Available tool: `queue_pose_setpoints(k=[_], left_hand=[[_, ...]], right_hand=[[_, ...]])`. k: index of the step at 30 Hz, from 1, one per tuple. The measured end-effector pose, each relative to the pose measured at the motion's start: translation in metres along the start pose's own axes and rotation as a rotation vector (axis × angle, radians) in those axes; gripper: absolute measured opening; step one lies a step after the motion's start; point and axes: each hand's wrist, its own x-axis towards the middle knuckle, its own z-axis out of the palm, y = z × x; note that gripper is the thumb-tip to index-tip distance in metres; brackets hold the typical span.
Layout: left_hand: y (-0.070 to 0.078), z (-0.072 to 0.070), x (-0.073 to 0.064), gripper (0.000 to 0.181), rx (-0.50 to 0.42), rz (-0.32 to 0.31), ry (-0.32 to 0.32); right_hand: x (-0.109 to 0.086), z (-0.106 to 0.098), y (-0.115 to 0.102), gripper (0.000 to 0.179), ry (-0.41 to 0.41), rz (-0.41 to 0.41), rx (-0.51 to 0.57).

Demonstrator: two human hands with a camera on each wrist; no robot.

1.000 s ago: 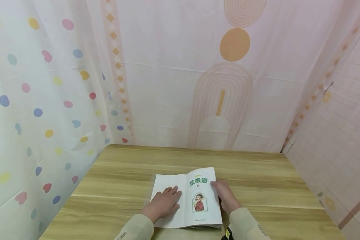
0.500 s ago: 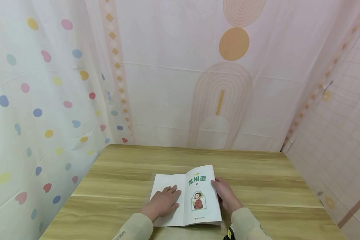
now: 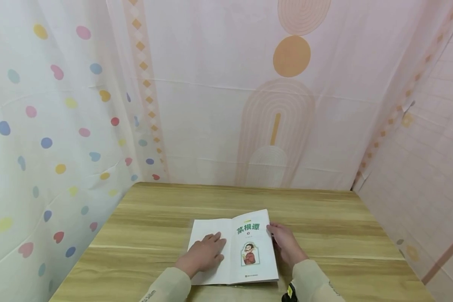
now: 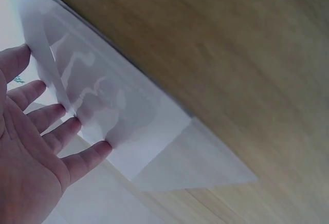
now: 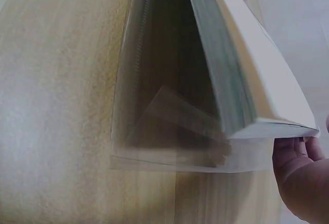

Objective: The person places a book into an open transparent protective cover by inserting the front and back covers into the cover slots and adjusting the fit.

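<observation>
An open book (image 3: 251, 247) lies on the wooden table, its right page printed with green characters and a figure in red. My left hand (image 3: 201, 255) rests on the blank left page with fingers extended. In the left wrist view, those fingers touch a glossy clear plastic cover (image 4: 169, 157) that extends past the page. My right hand (image 3: 287, 243) grips the book's right edge, thumb at the page side and the other fingers beneath. In the right wrist view, the thick page block (image 5: 226, 59) stands tilted above a clear cover flap (image 5: 169, 157) spread on the table.
The wooden tabletop (image 3: 154, 205) extends behind and to both sides of the book. A pale patterned curtain (image 3: 204, 105) hangs at the back edge, with a dotted one (image 3: 79, 113) at the left. A black and yellow item (image 3: 290, 292) shows by the right cuff.
The book's right side has risen slightly, and its lower edge sits a little higher in view. My right hand has shifted slightly right; my left hand stays on the left page.
</observation>
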Motion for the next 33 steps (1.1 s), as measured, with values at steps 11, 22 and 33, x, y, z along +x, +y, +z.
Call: queue_pose_setpoints(k=[11,22,33], left_hand=[[0.001,-0.003,-0.001,0.043,0.03,0.0,0.059],[0.038,0.007,0.007,0.041,0.142,0.149,0.136],[0.063,0.021,0.005,0.095,0.242,0.214,0.101]], right_hand=[[0.001,0.002,0.001,0.047,0.005,-0.023,-0.049],[-0.002,-0.004,0.01,0.052,-0.023,0.06,-0.119],[-0.001,-0.006,0.01,0.049,-0.053,0.043,-0.065]])
